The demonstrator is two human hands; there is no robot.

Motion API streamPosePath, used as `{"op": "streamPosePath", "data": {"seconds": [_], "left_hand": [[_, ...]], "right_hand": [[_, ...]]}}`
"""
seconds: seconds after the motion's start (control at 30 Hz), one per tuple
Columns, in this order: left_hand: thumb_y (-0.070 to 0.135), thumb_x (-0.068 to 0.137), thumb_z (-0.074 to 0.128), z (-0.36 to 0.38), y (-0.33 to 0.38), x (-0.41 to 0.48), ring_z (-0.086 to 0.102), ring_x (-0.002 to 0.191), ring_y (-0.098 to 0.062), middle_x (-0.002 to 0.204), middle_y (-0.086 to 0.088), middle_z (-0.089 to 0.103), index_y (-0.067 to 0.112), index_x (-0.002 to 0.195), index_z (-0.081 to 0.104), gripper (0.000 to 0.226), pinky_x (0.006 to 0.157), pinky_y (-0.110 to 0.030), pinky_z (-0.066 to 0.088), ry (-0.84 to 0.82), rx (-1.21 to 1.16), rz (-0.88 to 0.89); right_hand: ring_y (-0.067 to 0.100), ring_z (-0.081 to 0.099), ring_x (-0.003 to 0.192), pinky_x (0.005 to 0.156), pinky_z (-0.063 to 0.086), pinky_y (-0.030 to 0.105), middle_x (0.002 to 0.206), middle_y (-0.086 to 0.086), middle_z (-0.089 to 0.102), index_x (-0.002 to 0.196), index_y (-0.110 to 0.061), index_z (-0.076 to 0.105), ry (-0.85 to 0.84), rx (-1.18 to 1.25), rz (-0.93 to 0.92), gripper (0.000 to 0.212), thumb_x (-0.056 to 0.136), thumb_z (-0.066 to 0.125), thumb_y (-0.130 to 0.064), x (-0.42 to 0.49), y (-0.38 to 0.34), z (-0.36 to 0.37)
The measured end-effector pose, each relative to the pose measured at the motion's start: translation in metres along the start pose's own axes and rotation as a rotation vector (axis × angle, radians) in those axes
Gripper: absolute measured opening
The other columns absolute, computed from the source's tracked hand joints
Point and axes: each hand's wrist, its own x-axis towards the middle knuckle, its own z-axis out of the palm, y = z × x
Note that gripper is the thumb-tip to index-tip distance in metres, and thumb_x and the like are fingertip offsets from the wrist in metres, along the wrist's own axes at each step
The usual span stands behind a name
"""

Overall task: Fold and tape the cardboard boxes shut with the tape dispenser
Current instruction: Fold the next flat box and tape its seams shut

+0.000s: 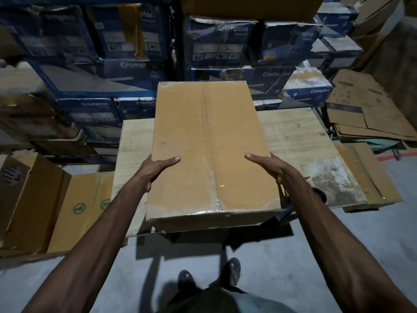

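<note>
A closed brown cardboard box (203,136) lies lengthwise on the pale wooden table (297,136), its near end reaching past the table's front edge. Clear tape runs along its centre seam and across the near edge. My left hand (155,168) grips the box's left edge, thumb flat on top and fingers down the side. My right hand (268,166) holds the right edge the same way. A dark object, probably the tape dispenser (319,193), lies on the table just right of my right wrist, mostly hidden by the arm and box.
Stacks of blue printed cartons (135,64) form a wall behind the table. Open brown boxes (33,199) stand on the floor at the left. Flattened cardboard sheets (361,109) are piled at the right. My feet (209,274) stand on grey concrete floor below the table's front.
</note>
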Motion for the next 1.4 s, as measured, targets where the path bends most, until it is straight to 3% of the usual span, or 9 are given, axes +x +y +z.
{"op": "streamPosePath", "data": {"seconds": [0.17,0.27,0.37,0.6,0.77,0.9,1.03,1.33,1.4], "left_hand": [[0.032,0.074,0.093,-0.012,0.002,-0.018,0.057,0.116,-0.018,0.114,0.006,0.065,0.024,0.135,0.057,0.072,0.099,-0.03,0.038,-0.003,0.016,0.018],[0.03,0.078,0.091,-0.02,0.015,-0.037,0.058,0.093,-0.006,0.097,0.014,0.061,0.026,0.128,0.056,0.061,0.087,-0.021,0.041,-0.007,-0.013,0.041],[0.032,0.078,0.089,-0.015,0.03,-0.059,0.059,0.086,0.005,0.097,0.016,0.067,0.023,0.129,0.063,0.058,0.069,-0.011,0.04,-0.029,-0.014,0.069],[0.028,0.075,0.092,0.03,0.053,-0.12,0.075,0.093,0.0,0.102,0.012,0.08,0.025,0.12,0.069,0.051,0.068,-0.01,0.053,-0.07,-0.039,0.164],[0.022,0.078,0.089,0.091,0.05,-0.175,0.075,0.089,0.0,0.097,0.015,0.079,0.03,0.11,0.067,0.04,0.063,-0.009,0.053,-0.115,-0.015,0.215],[0.021,0.078,0.089,0.152,0.05,-0.214,0.075,0.091,-0.001,0.1,0.015,0.079,0.03,0.114,0.066,0.044,0.068,-0.01,0.055,-0.135,0.01,0.268],[0.012,0.08,0.086,0.247,0.054,-0.245,0.075,0.097,-0.007,0.107,0.007,0.079,0.021,0.123,0.066,0.049,0.073,-0.012,0.056,-0.183,0.022,0.307],[0.004,0.082,0.084,0.461,0.05,-0.274,0.076,0.097,-0.008,0.107,0.002,0.079,0.014,0.129,0.063,0.052,0.074,-0.013,0.057,-0.31,0.093,0.335],[0.005,0.082,0.085,0.506,0.05,-0.268,0.076,0.1,-0.011,0.109,0.001,0.079,0.012,0.129,0.064,0.052,0.078,-0.015,0.057,-0.347,0.117,0.328]], "right_hand": [[0.023,0.042,0.144,0.096,0.038,0.03,0.159,0.006,0.044,0.161,-0.009,0.029,0.026,0.092,0.003,0.124,0.065,0.091,-0.056,-0.013,0.018,0.004],[0.02,0.049,0.138,0.085,0.044,0.018,0.153,0.006,0.049,0.162,-0.001,0.019,0.072,0.144,-0.05,0.108,0.082,0.085,-0.032,-0.042,0.012,0.007],[0.017,0.065,0.123,0.095,0.05,0.024,0.14,0.009,0.063,0.148,-0.006,0.041,0.102,0.189,-0.155,0.087,0.078,0.089,-0.025,-0.076,0.002,-0.01],[-0.003,0.07,0.093,0.071,0.052,0.012,0.114,-0.007,0.072,0.13,-0.025,0.061,0.215,0.059,-0.306,0.055,0.082,0.085,-0.04,-0.154,0.011,-0.069],[0.013,0.067,0.117,0.105,0.049,0.044,0.122,-0.013,0.073,0.131,-0.04,0.063,0.288,0.016,-0.287,0.082,0.06,0.089,-0.072,-0.197,0.069,-0.136],[0.002,0.071,0.098,0.086,0.056,0.024,0.11,-0.013,0.074,0.123,-0.035,0.063,0.304,0.109,-0.327,0.05,0.08,0.086,-0.045,-0.233,0.109,-0.186],[-0.008,0.071,0.088,0.063,0.05,0.004,0.11,-0.011,0.074,0.13,-0.025,0.062,0.357,0.164,-0.329,0.053,0.083,0.084,-0.032,-0.259,0.157,-0.259],[-0.01,0.069,0.095,0.081,0.051,0.013,0.115,-0.02,0.071,0.138,-0.032,0.06,0.515,0.257,-0.313,0.072,0.074,0.09,-0.044,-0.307,0.256,-0.428],[-0.002,0.067,0.109,0.098,0.05,0.026,0.124,-0.019,0.07,0.142,-0.035,0.057,0.555,0.279,-0.281,0.087,0.065,0.094,-0.053,-0.311,0.273,-0.461]]}}
